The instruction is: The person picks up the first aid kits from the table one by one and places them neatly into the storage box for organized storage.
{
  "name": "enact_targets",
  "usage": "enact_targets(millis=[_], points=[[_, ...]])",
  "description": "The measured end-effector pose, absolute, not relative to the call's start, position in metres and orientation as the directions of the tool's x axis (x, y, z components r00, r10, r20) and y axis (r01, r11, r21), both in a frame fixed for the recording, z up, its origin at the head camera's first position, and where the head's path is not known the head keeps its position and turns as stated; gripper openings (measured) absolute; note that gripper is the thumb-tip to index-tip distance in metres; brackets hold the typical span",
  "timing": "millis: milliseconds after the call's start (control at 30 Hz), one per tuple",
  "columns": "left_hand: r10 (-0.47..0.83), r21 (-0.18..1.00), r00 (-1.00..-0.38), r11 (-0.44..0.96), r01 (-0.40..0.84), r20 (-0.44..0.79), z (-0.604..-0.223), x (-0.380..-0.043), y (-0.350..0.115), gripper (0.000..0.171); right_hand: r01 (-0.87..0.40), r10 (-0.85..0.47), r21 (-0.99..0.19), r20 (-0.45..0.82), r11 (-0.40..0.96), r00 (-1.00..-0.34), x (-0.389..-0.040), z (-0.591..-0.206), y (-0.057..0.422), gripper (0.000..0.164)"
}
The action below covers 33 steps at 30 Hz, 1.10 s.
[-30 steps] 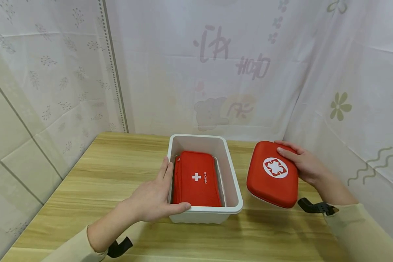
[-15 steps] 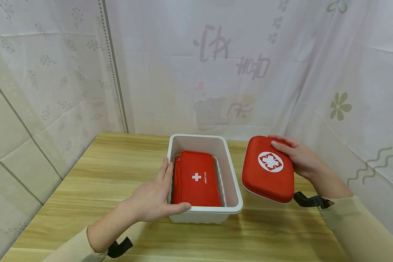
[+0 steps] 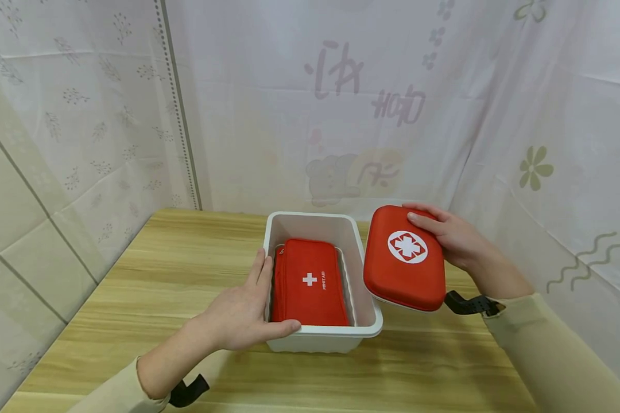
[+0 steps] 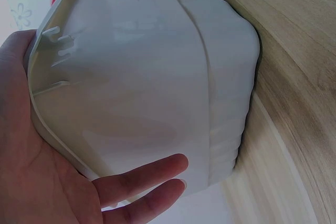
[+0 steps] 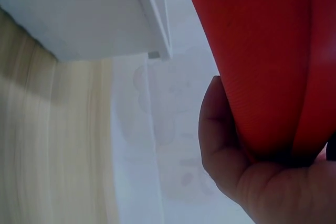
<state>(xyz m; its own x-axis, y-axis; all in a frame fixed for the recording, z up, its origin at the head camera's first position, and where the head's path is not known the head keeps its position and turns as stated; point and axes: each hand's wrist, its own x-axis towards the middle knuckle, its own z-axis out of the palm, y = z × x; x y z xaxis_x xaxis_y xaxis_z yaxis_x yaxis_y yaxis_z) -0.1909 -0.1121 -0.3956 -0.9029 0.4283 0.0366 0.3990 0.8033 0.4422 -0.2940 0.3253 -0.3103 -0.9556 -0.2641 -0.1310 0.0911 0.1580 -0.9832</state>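
My left hand (image 3: pixel 243 312) rests against the near left corner of a white plastic bin (image 3: pixel 365 281), its thumb lying along the front rim. In the left wrist view, straight fingers (image 4: pixel 152 179) touch the bin's outer wall. Inside the bin lies a flat red pouch (image 3: pixel 312 304) with a white cross and "FIRST AID" lettering. My right hand (image 3: pixel 457 238) grips a red hard-shell first-aid case (image 3: pixel 392 275) by its far right corner, thumb on top. The case hangs tilted above the table, overlapping the bin's right rim in the head view. Its underside is hidden there.
The bin stands on a wood-grain table (image 3: pixel 196 252). A patterned white curtain (image 3: pixel 268 115) hangs behind the table and along both sides. Black bent mounts (image 3: pixel 470 303) are strapped at both wrists.
My right hand has carried the red first-aid case leftward and slightly away from me, to the bin's right rim. The left hand, bin and pouch have stayed in place.
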Motion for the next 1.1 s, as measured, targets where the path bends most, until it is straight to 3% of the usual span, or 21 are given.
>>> enact_targets(millis=[1100], points=[[0.428, 0.436, -0.904, 0.809, 0.395, 0.026, -0.398, -0.190, -0.115, 0.139, 0.041, -0.332, -0.974, -0.116, 0.224, -0.936, -0.324, -0.291, 0.221, 0.055]])
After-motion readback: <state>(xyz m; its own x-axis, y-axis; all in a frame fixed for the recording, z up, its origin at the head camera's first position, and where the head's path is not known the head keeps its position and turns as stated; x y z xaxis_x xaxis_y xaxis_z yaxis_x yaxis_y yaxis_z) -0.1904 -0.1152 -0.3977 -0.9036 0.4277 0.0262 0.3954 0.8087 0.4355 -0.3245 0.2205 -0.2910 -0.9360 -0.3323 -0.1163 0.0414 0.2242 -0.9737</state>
